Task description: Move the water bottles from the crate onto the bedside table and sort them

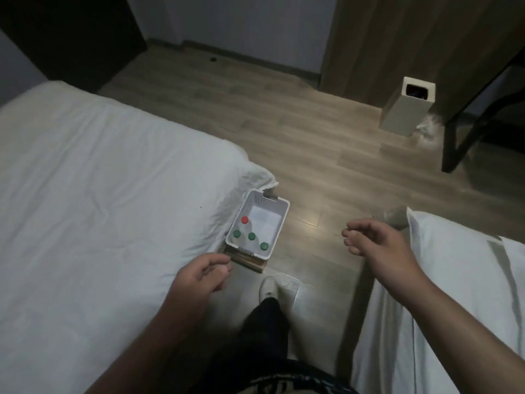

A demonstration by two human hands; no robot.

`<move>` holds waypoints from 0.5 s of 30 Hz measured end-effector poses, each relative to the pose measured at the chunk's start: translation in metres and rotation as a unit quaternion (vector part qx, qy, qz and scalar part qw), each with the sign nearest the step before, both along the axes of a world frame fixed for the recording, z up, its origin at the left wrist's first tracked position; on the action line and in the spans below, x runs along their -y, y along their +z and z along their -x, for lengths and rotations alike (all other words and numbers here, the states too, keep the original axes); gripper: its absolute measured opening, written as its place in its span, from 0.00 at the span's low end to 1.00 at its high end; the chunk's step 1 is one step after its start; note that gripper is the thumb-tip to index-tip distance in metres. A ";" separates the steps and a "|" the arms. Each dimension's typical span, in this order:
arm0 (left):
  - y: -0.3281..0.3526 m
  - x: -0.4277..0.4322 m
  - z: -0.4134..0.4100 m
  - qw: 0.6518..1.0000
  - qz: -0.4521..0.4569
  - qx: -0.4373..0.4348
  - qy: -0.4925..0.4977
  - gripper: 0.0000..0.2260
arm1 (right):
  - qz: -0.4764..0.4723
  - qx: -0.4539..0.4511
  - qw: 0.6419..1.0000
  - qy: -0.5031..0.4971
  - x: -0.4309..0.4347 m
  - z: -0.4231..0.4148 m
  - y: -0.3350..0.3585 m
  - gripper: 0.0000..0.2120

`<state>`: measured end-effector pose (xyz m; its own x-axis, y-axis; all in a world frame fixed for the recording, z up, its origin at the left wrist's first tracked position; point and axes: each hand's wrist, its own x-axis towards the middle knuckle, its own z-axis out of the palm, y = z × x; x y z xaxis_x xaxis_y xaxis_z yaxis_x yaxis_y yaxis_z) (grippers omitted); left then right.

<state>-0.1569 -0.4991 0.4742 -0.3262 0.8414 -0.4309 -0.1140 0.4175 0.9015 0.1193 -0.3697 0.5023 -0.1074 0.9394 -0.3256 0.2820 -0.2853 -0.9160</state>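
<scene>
Both hands empty, fingers loosely curled: left hand just short of the crate, right hand well apart; four bottles upright in the crate's near-left end, one red cap, three green; grip below the cap, lift straight; bed edge crowds the crate; bedside surface not in view.

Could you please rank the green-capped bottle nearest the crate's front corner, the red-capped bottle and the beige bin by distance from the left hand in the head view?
From the left hand:
1. Green-capped bottle, front of the crate.
2. Red-capped bottle, farther back in it.
3. Beige bin, far across the floor, upper right.
</scene>
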 end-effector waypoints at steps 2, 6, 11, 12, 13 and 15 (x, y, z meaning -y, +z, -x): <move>-0.001 -0.040 0.003 1.000 -0.005 0.008 0.008 0.19 | 0.011 0.021 1.000 0.009 -0.024 0.003 -0.003 0.06; -0.006 -0.124 0.004 0.999 -0.008 0.030 0.003 0.17 | 0.019 0.091 0.994 0.065 -0.070 0.004 -0.010 0.04; -0.010 -0.216 -0.005 0.998 -0.004 0.021 -0.058 0.14 | 0.021 0.122 0.989 0.078 -0.118 0.003 -0.008 0.04; -0.009 -0.232 -0.007 0.997 -0.008 0.020 -0.068 0.14 | 0.024 0.121 0.990 0.072 -0.125 0.000 -0.007 0.04; -0.009 -0.247 -0.010 0.997 -0.013 0.017 -0.078 0.13 | 0.026 0.119 0.990 0.067 -0.132 -0.003 -0.008 0.04; -0.007 -0.275 -0.015 0.995 -0.023 0.011 -0.092 0.09 | 0.031 0.108 0.992 0.060 -0.145 -0.012 -0.010 0.03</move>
